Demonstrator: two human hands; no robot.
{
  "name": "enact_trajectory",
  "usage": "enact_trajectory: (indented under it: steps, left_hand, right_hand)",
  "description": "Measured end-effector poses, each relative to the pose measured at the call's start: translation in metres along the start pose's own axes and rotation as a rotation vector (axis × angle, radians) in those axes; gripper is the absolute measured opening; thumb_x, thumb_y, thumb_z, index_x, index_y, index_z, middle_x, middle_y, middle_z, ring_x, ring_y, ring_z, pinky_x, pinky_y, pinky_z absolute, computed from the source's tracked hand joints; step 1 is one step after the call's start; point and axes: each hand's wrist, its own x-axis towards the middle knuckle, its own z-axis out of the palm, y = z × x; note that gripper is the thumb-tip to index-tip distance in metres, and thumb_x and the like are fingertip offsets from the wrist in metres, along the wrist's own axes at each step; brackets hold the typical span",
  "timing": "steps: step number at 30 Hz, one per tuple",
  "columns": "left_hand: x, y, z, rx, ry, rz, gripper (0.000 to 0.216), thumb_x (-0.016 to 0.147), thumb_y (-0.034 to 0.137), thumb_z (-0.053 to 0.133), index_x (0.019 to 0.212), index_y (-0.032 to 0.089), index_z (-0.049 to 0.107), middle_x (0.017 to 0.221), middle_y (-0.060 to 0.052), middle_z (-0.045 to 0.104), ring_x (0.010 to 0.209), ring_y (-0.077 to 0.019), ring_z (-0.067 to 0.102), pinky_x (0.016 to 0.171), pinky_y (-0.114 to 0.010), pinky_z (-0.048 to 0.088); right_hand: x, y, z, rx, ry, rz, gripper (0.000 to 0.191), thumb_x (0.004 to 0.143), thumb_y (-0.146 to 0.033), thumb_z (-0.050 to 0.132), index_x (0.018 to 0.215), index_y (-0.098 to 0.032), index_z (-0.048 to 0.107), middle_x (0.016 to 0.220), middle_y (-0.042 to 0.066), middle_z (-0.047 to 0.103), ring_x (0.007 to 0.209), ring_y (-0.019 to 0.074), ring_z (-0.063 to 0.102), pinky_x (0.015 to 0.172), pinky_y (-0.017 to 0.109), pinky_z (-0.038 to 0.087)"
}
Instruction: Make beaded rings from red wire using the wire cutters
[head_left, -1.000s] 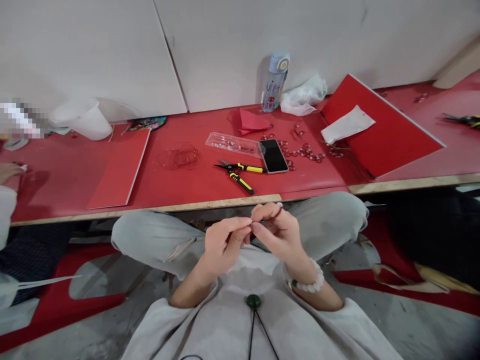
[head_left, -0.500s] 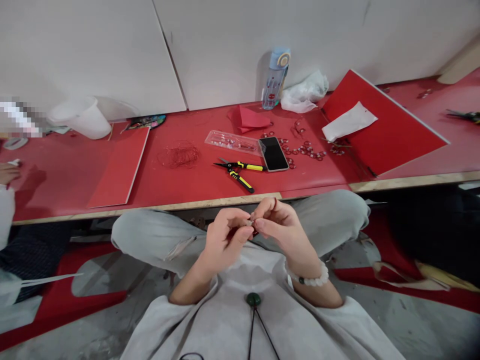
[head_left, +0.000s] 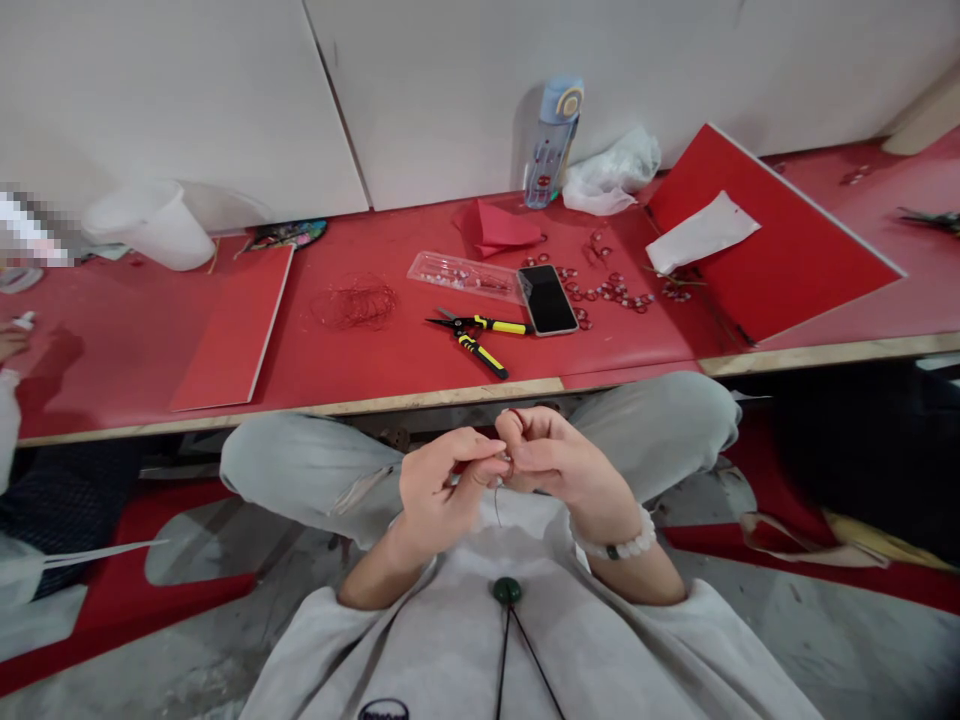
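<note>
At the far left edge another person's hand rests on the red tabletop. Next along, by the wall, a white tub lies on its side, and a flat red board lies near the front edge. A loose coil of red wire sits to its right.

Below the tabletop's edge, over the lap, the left hand has its grip pinched shut, thumb and forefinger pressed on a wire piece, too small to make out. A thin strand hangs down from it. The right hand, with a pale bead bracelet at the wrist, meets it from the other side, its grip closed on the same wire piece.

Above the hands lie a clear plastic box, yellow-handled cutters and a phone, with a water bottle at the wall. Small red rings are scattered beside the phone, then a white bag and a tilted red panel bearing a white paper.
</note>
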Motion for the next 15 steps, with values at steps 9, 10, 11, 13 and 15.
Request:
enact_trajectory:
  steps: [9,10,11,13,15]
  left_hand:
    - [0.004,-0.003,0.002,-0.081,0.189,-0.066,0.023,0.093,0.040,0.075,0.085,0.020,0.069,0.062,0.002,0.069,0.047,-0.0072,0.060,0.046,-0.016,0.051]
    - [0.006,-0.003,0.001,-0.111,0.225,-0.076,0.023,0.093,0.040,0.075,0.086,0.019,0.068,0.060,0.004,0.068,0.046,-0.0068,0.059,0.047,-0.016,0.051]
    - [0.007,-0.003,0.001,-0.134,0.254,-0.087,0.023,0.093,0.039,0.076,0.086,0.019,0.067,0.058,0.004,0.066,0.045,-0.0065,0.058,0.047,-0.016,0.051]
    - [0.009,-0.003,0.001,-0.164,0.271,-0.112,0.023,0.092,0.038,0.077,0.087,0.019,0.066,0.059,0.005,0.066,0.045,-0.0061,0.058,0.047,-0.016,0.050]
    - [0.009,-0.003,0.002,-0.192,0.236,-0.140,0.020,0.091,0.035,0.078,0.090,0.019,0.067,0.062,0.004,0.069,0.046,-0.0061,0.060,0.047,-0.015,0.050]
  right_hand:
    - [-0.004,0.008,-0.018,-0.230,-0.029,-0.166,0.034,0.081,-0.048,0.084,0.076,-0.019,0.067,0.062,0.001,0.070,0.057,0.0150,0.064,0.062,0.031,0.052]
    - [-0.005,0.008,-0.022,-0.255,-0.084,-0.166,0.035,0.082,-0.049,0.083,0.075,-0.019,0.067,0.064,0.003,0.072,0.061,0.0170,0.067,0.068,0.034,0.054]
    - [-0.004,0.008,-0.025,-0.242,-0.120,-0.176,0.037,0.083,-0.050,0.081,0.072,-0.019,0.066,0.060,0.002,0.069,0.058,0.0167,0.065,0.068,0.035,0.054]
    - [-0.001,0.009,-0.028,-0.147,-0.102,-0.241,0.041,0.088,-0.052,0.075,0.065,-0.022,0.060,0.045,-0.006,0.052,0.042,0.0117,0.048,0.056,0.031,0.048]
    - [0.006,0.008,-0.024,-0.063,-0.013,-0.326,0.044,0.089,-0.050,0.071,0.061,-0.023,0.051,0.041,-0.011,0.032,0.037,0.0088,0.028,0.046,0.026,0.036]
